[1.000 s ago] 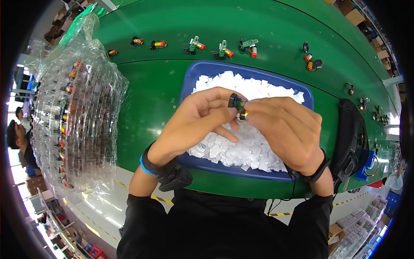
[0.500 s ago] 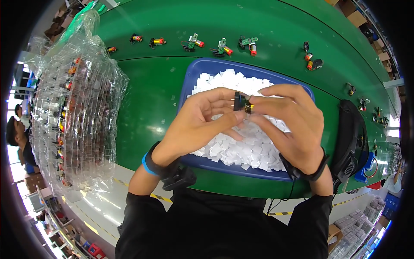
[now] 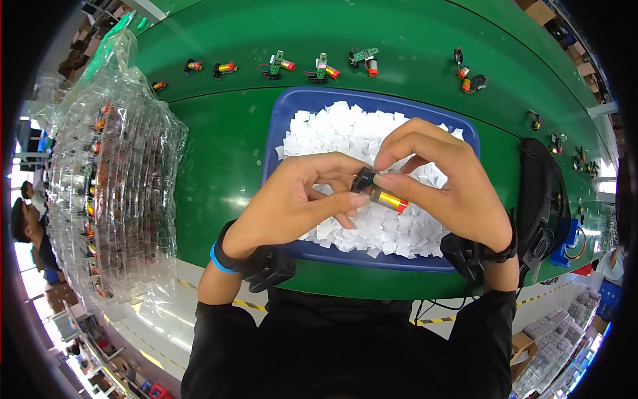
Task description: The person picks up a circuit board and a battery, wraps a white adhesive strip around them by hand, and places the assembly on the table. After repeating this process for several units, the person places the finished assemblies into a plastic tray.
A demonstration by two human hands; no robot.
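Over a blue plastic tray (image 3: 271,146) filled with small white paper pieces (image 3: 332,130), my two hands hold one small electronic assembly. It has a round black part (image 3: 363,179) and a yellow-and-red cylindrical battery (image 3: 391,199) that slants down to the right. The thumb and fingers of my left hand (image 3: 282,203) close on the black part from the left. My right hand (image 3: 455,189) pinches its right side with thumb and forefinger, just above the battery. Fingertips cover the exact points of grip.
Behind the tray, similar assemblies with green circuit boards (image 3: 277,64) and batteries lie in a spread row on the green table (image 3: 219,133). Stacked clear plastic trays (image 3: 123,199) in film stand at the left. A black padded object (image 3: 535,206) lies at the right beside a blue item (image 3: 565,251).
The assembly has turned in my hands, so the battery now shows, pointing down right. My right hand has shifted its grip. The whole view has moved slightly.
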